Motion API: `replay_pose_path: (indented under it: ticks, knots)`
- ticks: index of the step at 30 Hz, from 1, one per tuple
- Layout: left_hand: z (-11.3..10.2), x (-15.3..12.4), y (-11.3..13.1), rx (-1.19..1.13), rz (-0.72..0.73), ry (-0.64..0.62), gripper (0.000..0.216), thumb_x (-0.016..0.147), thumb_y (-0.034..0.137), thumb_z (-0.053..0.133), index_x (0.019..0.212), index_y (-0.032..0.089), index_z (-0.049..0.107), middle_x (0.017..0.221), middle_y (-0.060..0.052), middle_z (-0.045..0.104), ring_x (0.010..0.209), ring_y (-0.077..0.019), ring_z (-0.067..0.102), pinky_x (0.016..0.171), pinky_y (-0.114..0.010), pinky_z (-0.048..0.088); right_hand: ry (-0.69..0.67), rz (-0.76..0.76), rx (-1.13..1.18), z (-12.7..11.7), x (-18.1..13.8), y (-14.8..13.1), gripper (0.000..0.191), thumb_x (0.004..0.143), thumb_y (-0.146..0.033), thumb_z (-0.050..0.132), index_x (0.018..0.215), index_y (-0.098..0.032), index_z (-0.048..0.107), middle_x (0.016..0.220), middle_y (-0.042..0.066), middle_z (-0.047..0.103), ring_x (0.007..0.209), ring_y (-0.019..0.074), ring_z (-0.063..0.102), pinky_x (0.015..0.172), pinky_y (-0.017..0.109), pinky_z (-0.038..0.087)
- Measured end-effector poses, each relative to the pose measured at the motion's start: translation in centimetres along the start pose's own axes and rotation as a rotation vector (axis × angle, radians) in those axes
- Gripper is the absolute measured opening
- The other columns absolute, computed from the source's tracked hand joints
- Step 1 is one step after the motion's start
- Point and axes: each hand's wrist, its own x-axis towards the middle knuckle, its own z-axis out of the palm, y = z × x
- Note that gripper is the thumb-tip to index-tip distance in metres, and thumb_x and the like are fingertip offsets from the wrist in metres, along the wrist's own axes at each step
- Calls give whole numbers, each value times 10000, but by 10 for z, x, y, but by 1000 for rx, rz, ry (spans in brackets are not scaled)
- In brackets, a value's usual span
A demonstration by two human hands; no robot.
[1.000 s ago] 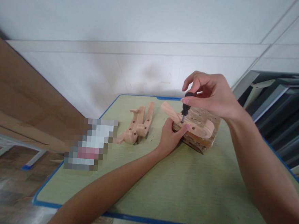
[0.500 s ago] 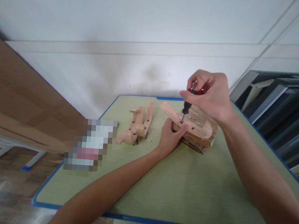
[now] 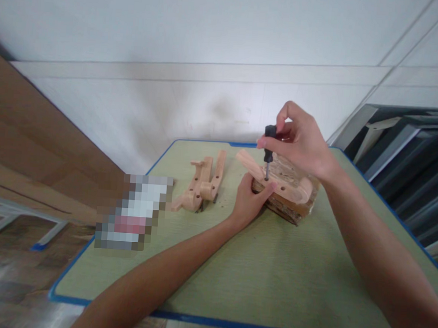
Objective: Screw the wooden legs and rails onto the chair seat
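**A:** Where is the screwdriver standing?

**B:** Upright in a hole of the curved wooden piece, which is lying on a block at the bench's far side. The right hand is clamping its fingers on the handle, and the left hand is gripping the piece.

**A:** Progress?

**B:** Apparently midway. A neighbouring hole is showing empty, and spare wooden parts are lying apart.

Curved pale wooden piece on rough wooden block, far back on green table (wall behind), drilled wooden parts leftward

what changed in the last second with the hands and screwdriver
The right hand regripped the screwdriver, fingers sliding lower so the black handle top now shows. Its tip stayed in the curved wooden piece; the left hand kept holding it; spare wooden parts unmoved.
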Motion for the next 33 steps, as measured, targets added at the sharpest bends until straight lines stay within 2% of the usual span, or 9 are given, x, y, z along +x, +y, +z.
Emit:
replay_pose_path:
  ticks: [4, 7, 11, 16, 20, 23, 25, 27, 33]
  knots:
    - [-1, 1, 1, -18, -23, -13, 400, 754, 373, 608, 1079, 148, 542, 1082, -95, 606, 999, -203, 561, 871, -320, 432, 163, -30, 93, -16, 5, -3, 279, 752, -200, 620, 764, -229, 343, 590, -56, 586, 520, 78, 531, 432, 199, 302]
    - [0, 0, 0, -24, -3, 1, 378, 755, 357, 608, 1067, 153, 550, 1104, -93, 600, 1016, -201, 556, 879, -313, 429, 224, -52, 106, -32, 8, -3, 262, 781, -181, 592, 793, -242, 338, 552, -76, 572, 508, 78, 539, 434, 206, 308]
    - [1, 0, -2, -19, -12, 12, 398, 749, 382, 613, 1068, 153, 549, 1104, -95, 603, 1011, -204, 561, 878, -316, 432, 193, -38, 133, -44, 8, -3, 259, 799, -151, 560, 855, -253, 328, 552, -91, 575, 473, 77, 518, 437, 208, 344]
    - [1, -1, -2, -26, -43, 4, 445, 733, 415, 626, 1086, 158, 535, 1093, -95, 607, 997, -208, 569, 862, -321, 444, 68, 63, 120, -40, 2, -9, 214, 826, -151, 487, 924, -252, 325, 575, -94, 528, 479, 84, 526, 466, 216, 387]
    - [1, -2, -2, -64, -32, -13, 409, 745, 420, 611, 1060, 169, 539, 1103, -90, 599, 1013, -207, 560, 879, -324, 436, -67, 68, -175, -41, 1, -6, 166, 820, -200, 472, 981, -208, 435, 586, -66, 472, 488, 84, 445, 489, 229, 350]
    - [1, -3, 0, -77, -40, -6, 400, 744, 440, 606, 1030, 167, 544, 1079, -87, 602, 1003, -209, 560, 877, -329, 434, -76, 46, -556, -46, 3, 3, 199, 723, -253, 604, 895, -163, 559, 665, -16, 523, 577, 103, 449, 551, 253, 347]
    - [1, -3, 2, -88, -31, 8, 387, 742, 430, 609, 1017, 166, 542, 1039, -78, 608, 971, -200, 566, 863, -320, 437, -68, 96, -709, -49, 2, 11, 176, 722, -278, 596, 841, -148, 599, 646, 0, 538, 574, 112, 450, 551, 256, 339]
    - [1, -4, 4, -105, -17, 20, 356, 756, 404, 597, 1010, 164, 529, 1005, -70, 606, 944, -190, 567, 848, -309, 440, -31, 158, -785, -51, -3, 21, 165, 747, -266, 549, 829, -138, 613, 701, 33, 584, 617, 126, 486, 581, 256, 357]
    - [-6, -7, 19, -81, -19, 24, 243, 873, 340, 406, 1020, 167, 494, 1079, -89, 569, 1010, -185, 541, 901, -325, 413, -172, 239, -867, -58, -31, 34, 169, 759, -266, 514, 850, -167, 617, 718, 47, 639, 628, 150, 546, 571, 244, 369]
